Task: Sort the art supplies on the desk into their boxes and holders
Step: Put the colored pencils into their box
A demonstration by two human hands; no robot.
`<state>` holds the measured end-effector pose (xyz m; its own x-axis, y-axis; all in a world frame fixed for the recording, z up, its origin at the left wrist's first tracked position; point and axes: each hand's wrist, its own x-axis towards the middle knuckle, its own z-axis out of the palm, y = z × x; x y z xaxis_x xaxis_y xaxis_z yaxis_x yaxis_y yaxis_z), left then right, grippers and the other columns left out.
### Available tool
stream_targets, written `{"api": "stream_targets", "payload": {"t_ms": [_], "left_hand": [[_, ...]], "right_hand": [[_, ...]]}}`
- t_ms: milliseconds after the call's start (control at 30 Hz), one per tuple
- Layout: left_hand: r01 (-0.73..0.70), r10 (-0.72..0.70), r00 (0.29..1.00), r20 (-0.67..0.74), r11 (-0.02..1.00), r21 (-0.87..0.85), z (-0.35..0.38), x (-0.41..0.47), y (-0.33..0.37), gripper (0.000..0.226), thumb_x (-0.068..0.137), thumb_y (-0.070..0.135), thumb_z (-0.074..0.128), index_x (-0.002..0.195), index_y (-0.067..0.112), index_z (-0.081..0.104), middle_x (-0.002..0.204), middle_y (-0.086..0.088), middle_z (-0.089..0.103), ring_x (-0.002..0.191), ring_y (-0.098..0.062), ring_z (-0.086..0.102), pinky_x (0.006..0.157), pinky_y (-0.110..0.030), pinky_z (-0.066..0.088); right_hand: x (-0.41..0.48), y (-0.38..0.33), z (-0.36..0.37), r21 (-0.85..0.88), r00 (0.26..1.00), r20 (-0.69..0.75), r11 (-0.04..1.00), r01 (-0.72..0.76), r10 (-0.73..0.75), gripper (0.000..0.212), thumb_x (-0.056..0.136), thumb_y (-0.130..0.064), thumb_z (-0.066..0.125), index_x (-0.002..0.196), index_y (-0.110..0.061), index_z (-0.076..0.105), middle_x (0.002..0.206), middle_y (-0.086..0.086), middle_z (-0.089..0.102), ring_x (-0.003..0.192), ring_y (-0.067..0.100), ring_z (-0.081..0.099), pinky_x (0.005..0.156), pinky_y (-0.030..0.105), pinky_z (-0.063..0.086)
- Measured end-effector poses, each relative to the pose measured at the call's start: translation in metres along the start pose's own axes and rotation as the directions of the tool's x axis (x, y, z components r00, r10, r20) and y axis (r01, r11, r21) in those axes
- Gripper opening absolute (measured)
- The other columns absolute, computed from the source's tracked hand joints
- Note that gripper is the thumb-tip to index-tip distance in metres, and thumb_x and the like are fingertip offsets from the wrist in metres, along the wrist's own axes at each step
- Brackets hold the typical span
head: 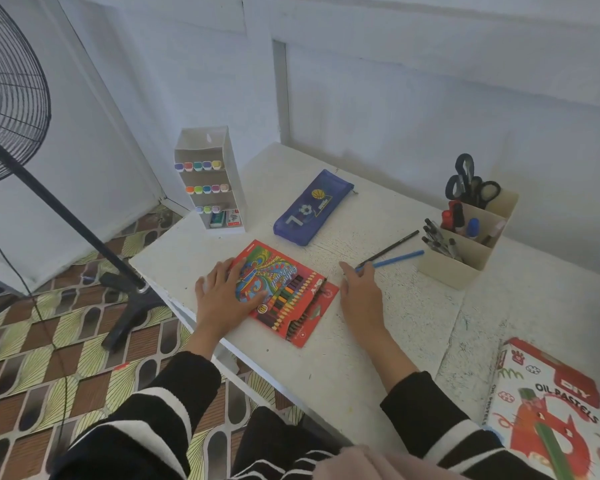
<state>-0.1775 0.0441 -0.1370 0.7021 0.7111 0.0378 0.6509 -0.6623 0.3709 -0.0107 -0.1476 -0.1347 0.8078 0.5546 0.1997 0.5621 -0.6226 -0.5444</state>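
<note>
A big white desk [361, 358] fills the middle of the room. A tall black fan [11, 98] stands on the floor to its left.

On the near right corner of the desk lies a wide box of oil pastels [548, 410] with a red cat on it. At the far left edge stands a white marker rack [210, 181], with rows of markers showing their coloured ends. On the right side sits a cream holder [465, 268] with three parts: pens in the near one, markers in the middle one, and black scissors [468, 183] in the far one.

A blue pencil case [312, 207] lies flat between the rack and the holder. Just near of it is a red box of colour pencils [284, 292], lying flat with its right end open (you can see the pencils lined up inside).

The person's left hand [222, 296] lies flat on the left part of that box, fingers straight and spread. The right hand [361, 292] is on the desk just right of the box, with its fingers reaching far. They touch the near ends of two loose pencils, a black pencil [392, 245] and a blue pencil [395, 259]. I can't tell if the fingers are pinching one or only touching. Both pencils lie side by side on the desk and point toward the holder.
</note>
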Motion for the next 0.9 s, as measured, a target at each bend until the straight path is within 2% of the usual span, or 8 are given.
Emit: {"api": "stream_targets", "payload": {"t_ms": [67, 200, 300, 433, 533, 667, 767, 900], "left_hand": [[0.001, -0.001, 1.000, 0.003, 1.000, 0.002, 0.000, 0.000, -0.001, 0.085, 0.071, 0.075, 0.037, 0.145, 0.033, 0.028, 0.151, 0.005, 0.026, 0.141, -0.019, 0.021, 0.116, -0.052, 0.009], [-0.003, 0.003, 1.000, -0.003, 1.000, -0.003, 0.000, 0.001, -0.001, 0.085, 0.072, 0.075, 0.037, 0.145, 0.033, 0.028, 0.151, 0.006, 0.027, 0.141, -0.018, 0.020, 0.116, -0.052, 0.010], [-0.002, 0.002, 1.000, -0.002, 1.000, -0.007, 0.001, 0.001, -0.001, 0.085, 0.072, 0.075, 0.037, 0.145, 0.033, 0.027, 0.151, 0.006, 0.027, 0.141, -0.018, 0.020, 0.116, -0.052, 0.009], [-0.008, 0.008, 1.000, -0.003, 1.000, 0.001, 0.001, 0.001, -0.002, 0.085, 0.072, 0.075, 0.037, 0.145, 0.033, 0.027, 0.150, 0.006, 0.027, 0.140, -0.017, 0.021, 0.116, -0.052, 0.010], [-0.009, 0.009, 1.000, -0.001, 1.000, 0.000, 0.001, 0.001, -0.003, 0.085, 0.073, 0.074, 0.037, 0.145, 0.033, 0.027, 0.150, 0.006, 0.026, 0.140, -0.017, 0.021, 0.116, -0.051, 0.009], [-0.005, 0.005, 1.000, 0.002, 1.000, 0.005, 0.003, 0.002, -0.005, 0.084, 0.073, 0.075, 0.037, 0.145, 0.033, 0.027, 0.151, 0.006, 0.026, 0.141, -0.017, 0.020, 0.116, -0.052, 0.009], [-0.006, 0.006, 1.000, 0.007, 1.000, 0.004, 0.003, 0.002, -0.004, 0.085, 0.072, 0.075, 0.036, 0.145, 0.033, 0.026, 0.151, 0.006, 0.026, 0.141, -0.018, 0.019, 0.116, -0.052, 0.008], [-0.003, 0.003, 1.000, 0.004, 1.000, 0.005, 0.001, 0.002, -0.003, 0.085, 0.072, 0.075, 0.036, 0.145, 0.033, 0.027, 0.151, 0.006, 0.026, 0.141, -0.018, 0.020, 0.116, -0.052, 0.008]], "right_hand": [[0.004, 0.002, -0.001, -0.031, 1.000, -0.003, 1.000, -0.006, 0.005, 0.029, 0.094, -0.005, 0.051, 0.121, -0.006, 0.060, 0.119, 0.016, 0.046, 0.063, 0.020, 0.054, 0.058, 0.025, 0.047], [0.000, 0.010, -0.005, 0.162, 0.996, -0.085, 0.987, -0.008, 0.022, 0.011, 0.089, -0.005, 0.061, 0.095, -0.001, 0.069, 0.098, 0.008, 0.047, 0.068, 0.007, 0.044, 0.060, 0.008, 0.037], [-0.003, 0.013, -0.007, 0.239, 0.994, -0.109, 0.971, 0.022, 0.005, 0.005, 0.087, -0.004, 0.063, 0.087, -0.003, 0.068, 0.101, 0.007, 0.045, 0.074, 0.007, 0.045, 0.062, 0.004, 0.038], [-0.003, 0.019, -0.009, 0.255, 0.994, -0.106, 0.966, 0.034, -0.008, 0.007, 0.087, -0.003, 0.062, 0.088, -0.006, 0.069, 0.108, 0.007, 0.048, 0.078, 0.014, 0.055, 0.067, 0.008, 0.040], [-0.005, 0.030, -0.013, 0.174, 0.995, -0.065, 0.981, 0.080, -0.070, 0.018, 0.087, -0.004, 0.064, 0.103, -0.006, 0.071, 0.110, 0.005, 0.049, 0.075, 0.014, 0.054, 0.071, 0.016, 0.043], [-0.003, 0.036, -0.019, 0.150, 0.996, -0.042, 0.985, 0.090, -0.084, 0.012, 0.083, -0.003, 0.066, 0.095, -0.004, 0.071, 0.104, 0.001, 0.050, 0.079, 0.009, 0.050, 0.076, 0.009, 0.042], [-0.002, 0.034, -0.023, 0.121, 0.988, -0.085, 0.983, 0.138, -0.128, 0.009, 0.082, -0.003, 0.068, 0.088, -0.009, 0.070, 0.102, -0.001, 0.055, 0.078, 0.010, 0.054, 0.066, 0.026, 0.053], [0.003, 0.023, -0.043, 0.216, 0.947, -0.247, 0.941, 0.259, -0.204, 0.009, 0.086, -0.001, 0.063, 0.090, -0.008, 0.067, 0.095, -0.001, 0.062, 0.079, 0.005, 0.056, 0.069, 0.008, 0.045]]}}
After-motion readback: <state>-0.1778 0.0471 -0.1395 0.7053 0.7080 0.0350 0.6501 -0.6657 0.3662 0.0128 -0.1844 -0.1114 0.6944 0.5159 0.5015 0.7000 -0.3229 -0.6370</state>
